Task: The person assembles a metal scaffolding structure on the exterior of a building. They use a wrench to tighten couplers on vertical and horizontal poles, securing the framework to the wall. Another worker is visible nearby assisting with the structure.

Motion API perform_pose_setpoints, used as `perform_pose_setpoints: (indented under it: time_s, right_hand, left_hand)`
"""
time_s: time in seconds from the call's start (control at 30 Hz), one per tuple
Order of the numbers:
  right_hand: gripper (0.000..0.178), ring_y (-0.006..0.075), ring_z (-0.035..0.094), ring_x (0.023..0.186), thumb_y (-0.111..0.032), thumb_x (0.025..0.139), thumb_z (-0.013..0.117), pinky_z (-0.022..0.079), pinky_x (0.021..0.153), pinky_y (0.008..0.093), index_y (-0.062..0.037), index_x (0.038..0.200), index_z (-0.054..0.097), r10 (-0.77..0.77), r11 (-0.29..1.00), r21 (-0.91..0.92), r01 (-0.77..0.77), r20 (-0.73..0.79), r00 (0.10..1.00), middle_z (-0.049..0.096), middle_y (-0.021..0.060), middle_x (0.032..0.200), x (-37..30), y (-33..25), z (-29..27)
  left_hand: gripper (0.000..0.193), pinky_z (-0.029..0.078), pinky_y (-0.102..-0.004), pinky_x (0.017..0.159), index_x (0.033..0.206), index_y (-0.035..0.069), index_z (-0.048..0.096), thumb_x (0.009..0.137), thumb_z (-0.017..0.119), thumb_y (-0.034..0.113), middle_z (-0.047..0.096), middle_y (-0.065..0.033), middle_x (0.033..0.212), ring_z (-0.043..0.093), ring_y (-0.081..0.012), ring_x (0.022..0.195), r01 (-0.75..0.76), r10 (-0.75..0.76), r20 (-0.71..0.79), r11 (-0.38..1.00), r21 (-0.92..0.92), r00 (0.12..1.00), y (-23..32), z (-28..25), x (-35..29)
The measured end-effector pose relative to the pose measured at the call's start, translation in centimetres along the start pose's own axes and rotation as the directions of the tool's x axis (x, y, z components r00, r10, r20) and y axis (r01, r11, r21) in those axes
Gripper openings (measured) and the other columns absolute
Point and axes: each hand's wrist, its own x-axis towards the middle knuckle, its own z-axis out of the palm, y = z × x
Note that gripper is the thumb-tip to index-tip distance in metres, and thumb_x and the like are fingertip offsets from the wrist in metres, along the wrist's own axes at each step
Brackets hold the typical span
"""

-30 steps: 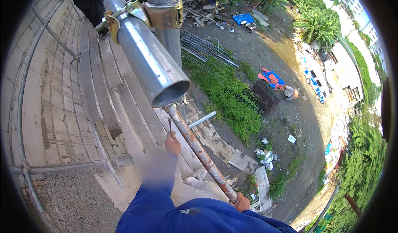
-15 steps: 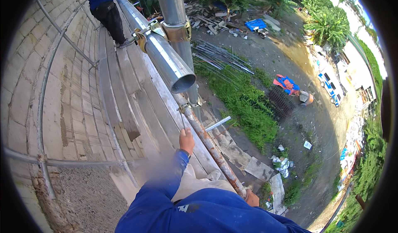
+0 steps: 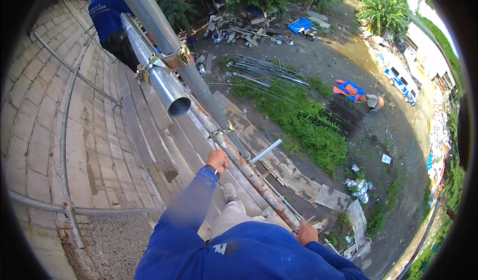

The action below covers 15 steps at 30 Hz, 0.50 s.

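My left hand (image 3: 218, 161) is a closed fist beside the rusty scaffold pipe (image 3: 261, 188), just below a coupler (image 3: 217, 132) clamped on it. What the fist holds, if anything, is hidden. Lower down, my right hand (image 3: 306, 233) wraps around the near end of that rusty pipe, and a thin metal piece (image 3: 310, 219) pokes out by its fingers. Beyond the left hand, a thick galvanized pipe (image 3: 167, 88) points its open end toward me. An upright pipe (image 3: 149, 18) crosses beside it with a brass-coloured coupler (image 3: 179, 57).
Wooden planks (image 3: 149, 130) run along the block wall (image 3: 45, 115) at left, with thin pipes (image 3: 69, 130) against it. A co-worker in blue (image 3: 110, 13) stands farther along. Far below at right lie a pipe pile (image 3: 266, 71), weeds (image 3: 298, 120) and a parked vehicle (image 3: 401, 84).
My view has shifted, showing more of the co-worker and my right hand. A thin metal rod seen earlier between my left fist and the coupler no longer shows clearly.
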Motion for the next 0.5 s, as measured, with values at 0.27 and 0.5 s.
perform_pose_setpoints:
  time_s: [0.27, 0.5]
  right_hand:
    - [0.042, 0.0411, 0.072, 0.095, -0.037, 0.079, 0.074, 0.056, 0.085, 0.0502, -0.0041, 0.102, 0.06, 0.014, 0.999, 0.041, -0.013, -0.009, 1.0, 0.073, 0.0222, 0.098, -0.3, -1.0, -1.7]
    - [0.043, 0.0407, 0.071, 0.093, -0.038, 0.079, 0.073, 0.055, 0.083, 0.0506, -0.0037, 0.101, 0.062, -0.042, 0.998, 0.041, 0.043, -0.02, 0.999, 0.073, 0.0222, 0.098, -0.3, -1.2, -2.0]
  left_hand:
    - [0.013, 0.039, -0.037, 0.042, 0.108, 0.007, 0.05, 0.096, 0.048, 0.012, 0.051, -0.0116, 0.087, 0.051, -0.0233, 0.058, -0.112, 0.168, -0.207, 0.96, 0.258, 0.964, -2.6, 1.7, 1.6]
    - [0.027, 0.041, -0.0423, 0.041, 0.123, 0.007, 0.05, 0.096, 0.053, 0.01, 0.059, -0.0145, 0.093, 0.059, -0.0253, 0.061, -0.302, 0.322, -0.238, 0.946, 0.118, 0.917, -8.2, -2.6, 6.7]
